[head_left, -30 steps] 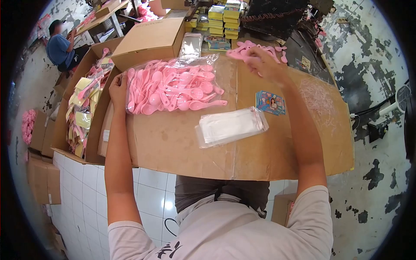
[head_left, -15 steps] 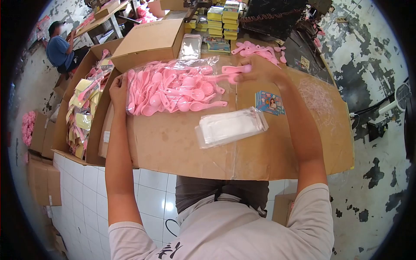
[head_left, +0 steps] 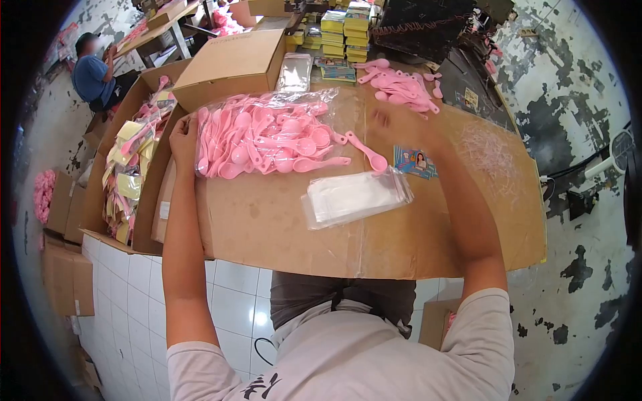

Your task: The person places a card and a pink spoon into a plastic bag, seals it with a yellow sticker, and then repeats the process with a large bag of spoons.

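A clear plastic bag full of pink spoons (head_left: 267, 137) lies on the cardboard-topped table, its mouth toward the right. My left hand (head_left: 182, 138) is closed on the bag's left edge. Just outside the mouth, one loose pink spoon (head_left: 368, 152) rests on the cardboard. My right hand (head_left: 406, 127) is over the table between the bag and a heap of pink spoons (head_left: 401, 88); motion smears its fingers, and I see no spoon in it. Below it are small printed cards (head_left: 416, 162), partly covered by my wrist. A stack of clear plastic sleeves (head_left: 358, 197) lies nearer my body.
An open carton (head_left: 127, 174) of packed spoons and yellow cards stands left, beside a closed cardboard box (head_left: 231, 63). Stacks of yellow-edged cards (head_left: 344, 33) stand at the back. Clear plastic scraps (head_left: 488, 154) lie right. Another person (head_left: 95, 73) sits far left.
My right hand has let go of the pink spoons it held and moved down and right. The heap has grown, and one spoon now lies by the bag's mouth. My left hand stays put.
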Demonstrator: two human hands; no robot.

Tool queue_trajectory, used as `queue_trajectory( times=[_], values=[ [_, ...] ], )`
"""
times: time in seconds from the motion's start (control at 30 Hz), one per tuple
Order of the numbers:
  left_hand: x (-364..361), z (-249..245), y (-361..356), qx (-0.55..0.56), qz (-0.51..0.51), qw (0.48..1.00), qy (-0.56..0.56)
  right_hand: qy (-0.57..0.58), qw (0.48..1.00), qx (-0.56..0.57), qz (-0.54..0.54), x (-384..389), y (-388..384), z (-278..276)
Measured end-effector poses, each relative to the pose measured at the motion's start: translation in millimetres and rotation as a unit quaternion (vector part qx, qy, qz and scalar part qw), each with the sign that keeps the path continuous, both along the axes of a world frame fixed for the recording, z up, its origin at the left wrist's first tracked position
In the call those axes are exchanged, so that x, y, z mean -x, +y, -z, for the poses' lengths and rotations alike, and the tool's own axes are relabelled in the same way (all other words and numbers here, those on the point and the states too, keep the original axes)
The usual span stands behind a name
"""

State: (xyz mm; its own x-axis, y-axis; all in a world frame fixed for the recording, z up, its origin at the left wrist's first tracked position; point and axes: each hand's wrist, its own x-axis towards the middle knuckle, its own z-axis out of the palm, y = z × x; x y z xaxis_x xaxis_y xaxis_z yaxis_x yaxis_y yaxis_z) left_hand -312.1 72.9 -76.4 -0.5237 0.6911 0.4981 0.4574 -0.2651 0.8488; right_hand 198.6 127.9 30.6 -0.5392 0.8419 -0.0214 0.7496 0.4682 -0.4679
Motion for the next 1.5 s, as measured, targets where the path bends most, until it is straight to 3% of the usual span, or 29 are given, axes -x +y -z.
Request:
queue_trajectory(
  times=[0.1,0.2,0.3,0.4,0.5,0.57,0.63,0.7,0.8,0.83,0.87,0.93,1.0,1.2,1.4,1.5],
  values=[
    [2,0,0,0.004,0.003,1.000,-0.001,-0.022,0.998,-0.046,-0.027,19,-33,8],
    [1,0,-1,0.008,0.011,1.000,-0.010,-0.007,0.999,-0.038,0.006,29,-18,10],
    [-1,-1,0,0.002,0.015,1.000,-0.016,0.150,0.987,-0.048,-0.037,57,-33,7],
    [0,-2,0,-0.001,0.013,1.000,-0.011,0.106,0.985,-0.101,-0.088,76,-22,21],
    [0,-1,0,0.005,0.003,1.000,-0.003,0.074,0.993,-0.081,-0.038,65,-24,-2],
    [1,1,1,0.003,0.006,1.000,-0.009,0.184,0.980,-0.072,0.003,43,0,2],
    [1,1,1,-0.006,0.022,0.999,-0.027,0.114,0.982,-0.123,0.090,0,42,0],
    [0,0,0,-0.005,0.016,1.000,-0.016,0.020,0.955,-0.246,0.167,-19,62,-18],
    [1,0,1,0.000,0.002,1.000,0.004,-0.024,0.810,-0.576,0.110,-15,46,-8],
    [2,1,1,0.003,-0.003,1.000,0.011,0.114,0.887,-0.442,0.066,-4,41,4],
    [2,2,1,0.005,-0.004,1.000,0.007,0.248,0.925,-0.287,0.020,9,34,20],
    [1,0,0,0.010,-0.003,1.000,0.002,0.164,0.984,-0.065,-0.028,43,-2,17],
    [0,0,-1,0.009,0.002,1.000,-0.006,0.177,0.983,0.001,-0.053,68,-18,33],
    [2,-1,1,0.004,0.004,1.000,0.006,0.206,0.977,0.021,-0.042,72,-7,38],
    [0,-1,-1,0.003,0.011,1.000,0.007,0.130,0.990,0.018,0.047,10,24,-7],
    [2,0,1,0.001,0.007,1.000,0.009,0.130,0.988,-0.041,0.079,-23,33,-27]
  ],
)
